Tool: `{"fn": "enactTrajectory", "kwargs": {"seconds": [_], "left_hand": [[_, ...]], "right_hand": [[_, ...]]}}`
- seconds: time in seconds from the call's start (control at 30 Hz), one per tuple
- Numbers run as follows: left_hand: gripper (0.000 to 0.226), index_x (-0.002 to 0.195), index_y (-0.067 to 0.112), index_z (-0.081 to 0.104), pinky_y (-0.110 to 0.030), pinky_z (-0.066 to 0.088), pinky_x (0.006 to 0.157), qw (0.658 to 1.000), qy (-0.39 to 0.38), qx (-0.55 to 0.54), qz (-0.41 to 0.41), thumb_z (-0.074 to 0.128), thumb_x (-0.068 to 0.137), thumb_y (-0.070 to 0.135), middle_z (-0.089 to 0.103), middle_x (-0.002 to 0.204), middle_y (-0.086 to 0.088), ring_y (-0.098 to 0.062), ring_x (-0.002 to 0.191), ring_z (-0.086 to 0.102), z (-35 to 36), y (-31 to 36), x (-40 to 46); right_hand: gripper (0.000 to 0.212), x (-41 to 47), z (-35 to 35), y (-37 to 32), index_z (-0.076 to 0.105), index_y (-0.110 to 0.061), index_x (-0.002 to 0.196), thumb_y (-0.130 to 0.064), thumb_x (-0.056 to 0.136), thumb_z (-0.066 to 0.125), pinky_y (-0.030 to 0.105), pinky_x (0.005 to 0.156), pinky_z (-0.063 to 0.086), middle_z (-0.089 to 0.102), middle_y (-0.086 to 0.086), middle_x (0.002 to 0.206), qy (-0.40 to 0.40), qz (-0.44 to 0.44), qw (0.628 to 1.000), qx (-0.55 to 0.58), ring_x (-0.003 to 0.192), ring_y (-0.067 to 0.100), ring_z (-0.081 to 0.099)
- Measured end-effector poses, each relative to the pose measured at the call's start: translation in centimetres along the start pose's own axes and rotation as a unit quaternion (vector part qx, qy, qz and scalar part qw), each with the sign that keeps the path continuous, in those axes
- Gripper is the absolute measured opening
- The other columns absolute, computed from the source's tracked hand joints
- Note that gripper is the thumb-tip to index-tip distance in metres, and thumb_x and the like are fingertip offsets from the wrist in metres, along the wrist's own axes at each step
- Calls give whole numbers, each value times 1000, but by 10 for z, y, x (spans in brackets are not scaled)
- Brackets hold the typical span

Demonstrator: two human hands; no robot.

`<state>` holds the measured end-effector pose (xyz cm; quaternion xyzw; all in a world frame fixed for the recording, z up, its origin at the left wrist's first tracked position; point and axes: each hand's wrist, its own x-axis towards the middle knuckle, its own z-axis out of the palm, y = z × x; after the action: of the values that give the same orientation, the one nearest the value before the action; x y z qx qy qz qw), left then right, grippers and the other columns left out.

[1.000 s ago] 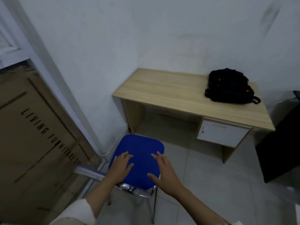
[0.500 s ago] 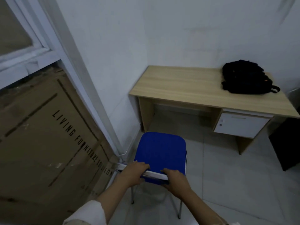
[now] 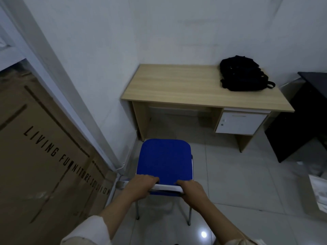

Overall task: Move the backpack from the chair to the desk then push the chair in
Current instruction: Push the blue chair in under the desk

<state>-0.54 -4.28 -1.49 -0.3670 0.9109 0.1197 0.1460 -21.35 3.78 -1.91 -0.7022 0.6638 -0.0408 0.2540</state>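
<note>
A black backpack (image 3: 243,75) lies on the right rear part of the light wooden desk (image 3: 177,85), which stands in the corner against the white walls. A blue-seated chair (image 3: 164,160) on metal legs stands on the tiled floor in front of the desk's left leg space, its seat outside the desk. My left hand (image 3: 141,185) and my right hand (image 3: 192,191) both grip the top of the chair's backrest, side by side, fingers curled over its edge.
A big cardboard box (image 3: 44,165) printed with dark lettering leans at the left, close beside the chair. A dark cabinet (image 3: 304,121) stands right of the desk. The desk has a white drawer unit (image 3: 238,122) on its right side. Papers (image 3: 320,191) lie at the right edge.
My hands went from resting flat on the blue seat to gripping the backrest top. The view has swung so the chair now faces the desk squarely.
</note>
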Motion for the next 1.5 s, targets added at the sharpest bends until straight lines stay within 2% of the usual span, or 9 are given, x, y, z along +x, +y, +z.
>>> {"fn": "enactTrajectory", "kwargs": {"seconds": [0.37,0.57,0.9,1.0,1.1,1.2,1.3,1.37,1.5], "left_hand": [[32,117,16,53,-36,43,67,999,19,-6,39,56,86,9,66,107,-8,-27,89,63,-7,-4,37],[27,113,16,53,-37,49,70,998,16,-3,55,57,87,11,66,104,-7,-25,87,63,-14,-12,58],[22,108,18,54,-31,40,64,996,34,-6,78,59,87,19,68,99,-7,-23,82,62,-37,-32,114],[23,111,20,54,-34,43,64,995,51,-2,83,59,89,25,69,98,-5,-23,82,64,-47,-41,138],[24,112,19,55,-33,43,62,993,70,20,90,59,89,28,70,97,-5,-23,80,66,-55,-51,158],[27,111,17,56,-35,46,61,989,98,25,106,61,88,31,69,97,-6,-24,83,66,-61,-66,177],[40,118,14,56,-37,52,71,984,133,30,115,64,86,37,68,109,-7,-25,97,64,-66,-78,193],[47,123,13,56,-36,52,89,981,154,32,117,68,83,36,65,123,-8,-24,114,59,-70,-84,206],[50,136,12,45,-38,23,118,978,161,59,122,59,91,27,50,144,-10,-25,142,33,-81,-88,240]], "right_hand": [[25,16,-19,19,59,-21,116,-20,90,60,30,80,52,70,3,106,10,12,1000,-13,92,19,64],[29,30,-26,30,59,-23,118,-23,89,62,29,77,50,71,3,105,19,12,1000,-13,91,20,64],[30,79,-45,47,57,-22,112,-31,85,66,31,81,52,68,1,105,57,4,997,-47,93,19,63],[59,110,-46,43,44,-20,134,-34,82,70,46,115,27,56,7,133,48,-39,993,-96,128,27,47],[78,142,-55,37,23,-21,147,-42,85,66,51,120,3,31,8,154,50,-61,986,-149,146,27,17],[79,170,-62,43,18,-22,149,-53,88,56,51,118,-5,25,6,158,79,-76,977,-186,147,27,10],[78,189,-66,49,21,-20,149,-61,88,48,50,119,-2,30,7,156,105,-81,975,-176,147,28,15],[78,203,-70,55,22,-17,148,-61,89,46,49,119,4,33,8,154,105,-85,976,-169,145,28,19],[79,227,-90,77,29,-10,146,-59,88,49,46,116,14,43,12,148,117,-96,974,-168,141,30,31]]}}
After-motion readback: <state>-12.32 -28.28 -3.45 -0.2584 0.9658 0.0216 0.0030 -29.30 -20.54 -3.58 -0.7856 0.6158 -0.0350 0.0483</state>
